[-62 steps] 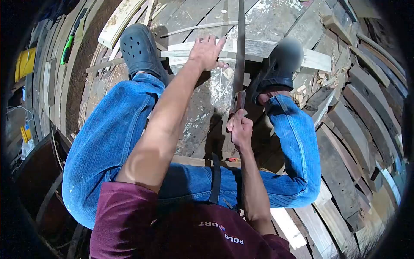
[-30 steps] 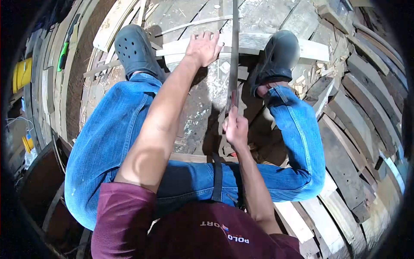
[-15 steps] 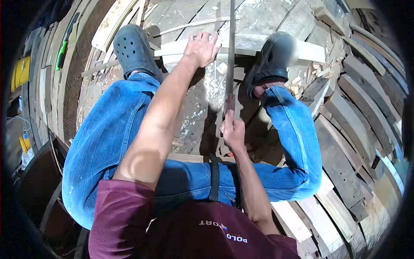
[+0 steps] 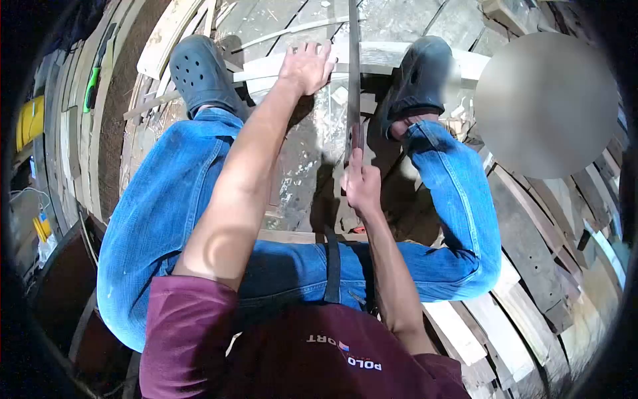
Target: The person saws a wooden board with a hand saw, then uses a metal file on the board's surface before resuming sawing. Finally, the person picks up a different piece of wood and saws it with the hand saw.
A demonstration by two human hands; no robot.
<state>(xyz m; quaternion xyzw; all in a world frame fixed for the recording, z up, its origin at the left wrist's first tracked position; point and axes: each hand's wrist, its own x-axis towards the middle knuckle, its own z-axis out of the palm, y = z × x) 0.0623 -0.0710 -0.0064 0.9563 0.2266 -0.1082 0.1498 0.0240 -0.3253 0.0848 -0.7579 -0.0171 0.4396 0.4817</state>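
Observation:
My left hand (image 4: pixel 309 68) lies flat on a pale wooden board (image 4: pixel 262 72), its fingers spread. The board runs crosswise between two dark clogs (image 4: pixel 199 70) and passes close to or under the right one. My right hand (image 4: pixel 363 185) is wrapped round the reddish-brown handle of a saw (image 4: pixel 354 83). The saw's long, narrow dark blade points away from me and crosses the board just right of my left hand. Its teeth cannot be made out, and the far tip is beyond the top edge of the view.
Stacked timber offcuts (image 4: pixel 525 326) line the right side. On the left are more planks (image 4: pixel 106 133), a green-handled tool (image 4: pixel 92 90) and something yellow (image 4: pixel 30 123). Wood chips litter the plank floor (image 4: pixel 292 179). A round grey blur (image 4: pixel 546 105) hides part of the right side.
My right hand and the saw have moved slightly forward, away from my body. The left hand stays pressed on the board. The whole view has shifted a little, and a grey blur covers the right side.

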